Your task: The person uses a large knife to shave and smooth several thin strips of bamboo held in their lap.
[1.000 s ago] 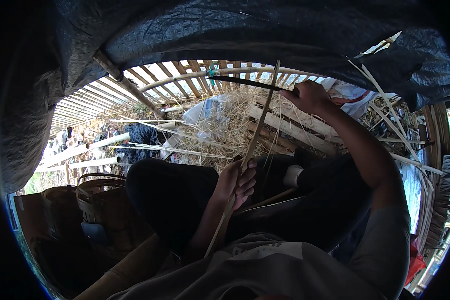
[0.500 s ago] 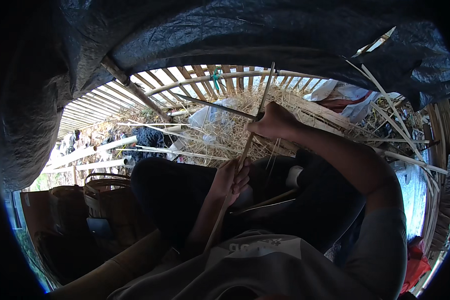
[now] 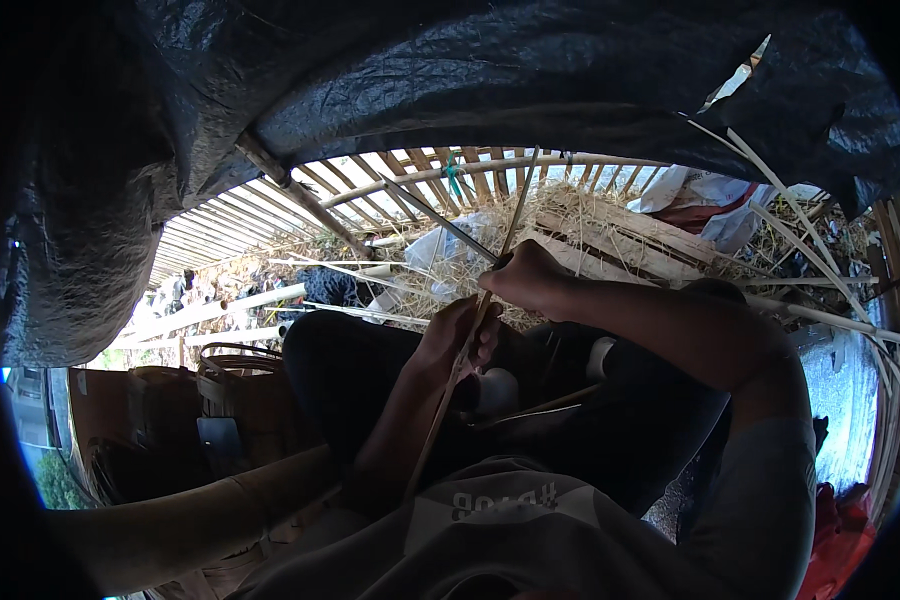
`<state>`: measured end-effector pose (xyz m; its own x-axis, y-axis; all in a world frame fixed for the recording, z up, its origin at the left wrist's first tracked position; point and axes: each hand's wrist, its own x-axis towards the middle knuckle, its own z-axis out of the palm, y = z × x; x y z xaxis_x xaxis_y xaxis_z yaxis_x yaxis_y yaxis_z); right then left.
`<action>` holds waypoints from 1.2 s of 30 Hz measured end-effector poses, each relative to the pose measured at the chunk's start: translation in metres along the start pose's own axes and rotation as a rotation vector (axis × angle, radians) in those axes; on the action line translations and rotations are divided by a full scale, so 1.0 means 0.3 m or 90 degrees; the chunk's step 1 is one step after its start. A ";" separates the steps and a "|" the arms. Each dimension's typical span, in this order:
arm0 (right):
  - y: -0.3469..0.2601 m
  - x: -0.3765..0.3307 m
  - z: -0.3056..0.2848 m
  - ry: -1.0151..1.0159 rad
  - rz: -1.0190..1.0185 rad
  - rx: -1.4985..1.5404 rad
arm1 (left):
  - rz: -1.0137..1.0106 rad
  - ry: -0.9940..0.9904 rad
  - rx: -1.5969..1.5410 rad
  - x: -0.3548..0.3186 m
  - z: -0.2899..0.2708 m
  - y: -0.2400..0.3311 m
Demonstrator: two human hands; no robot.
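A long thin bamboo strip (image 3: 434,440) slants from beside my body up past both hands toward the slatted fence. My left hand (image 3: 457,338) is closed round its middle, above my lap. Just beyond it, my right hand (image 3: 532,280) grips a knife, with the handle hidden in the fist. The narrow knife blade (image 3: 435,215) points away to the far left and crosses the strip right by the fist. Whether the right fingers also press on the strip cannot be made out.
A thick bamboo pole (image 3: 210,520) lies at my lower left, near woven baskets (image 3: 240,375). Ahead are shavings (image 3: 580,215) and a slatted bamboo fence (image 3: 400,185). Long strips (image 3: 800,220) lean at the right. Dark plastic sheeting (image 3: 490,70) hangs overhead.
My right hand and the knife have come nearer along the strip, closer to my left hand. The blade now tilts more steeply away. The whole view has shifted slightly.
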<state>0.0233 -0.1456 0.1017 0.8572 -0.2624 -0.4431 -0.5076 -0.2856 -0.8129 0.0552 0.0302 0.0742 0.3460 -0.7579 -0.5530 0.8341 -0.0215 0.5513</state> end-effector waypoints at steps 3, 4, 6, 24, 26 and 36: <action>-0.038 -0.069 0.007 -0.057 0.014 0.002 | 0.049 -0.068 0.018 0.003 -0.001 -0.004; -0.039 -0.078 0.008 -0.046 -0.019 -0.038 | 0.061 -0.092 0.026 0.000 0.001 -0.002; -0.038 -0.096 0.007 -0.023 -0.078 -0.117 | 0.028 -0.081 -0.021 -0.008 0.017 -0.001; -0.025 -0.039 -0.112 0.016 -0.253 -0.465 | 0.008 -0.333 -0.424 0.027 -0.081 -0.076; -0.021 -0.023 -0.099 0.012 -0.317 -0.526 | 0.007 -0.342 -0.445 0.029 -0.085 -0.090; -0.032 0.025 -0.117 0.025 -0.341 -0.584 | 0.048 -0.302 -0.405 0.035 -0.089 -0.055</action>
<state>0.0316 -0.1772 0.1196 0.9933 0.0783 -0.0855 0.0498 -0.9541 -0.2952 0.0564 0.0399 0.0426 0.3114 -0.9421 -0.1248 0.9503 0.3095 0.0349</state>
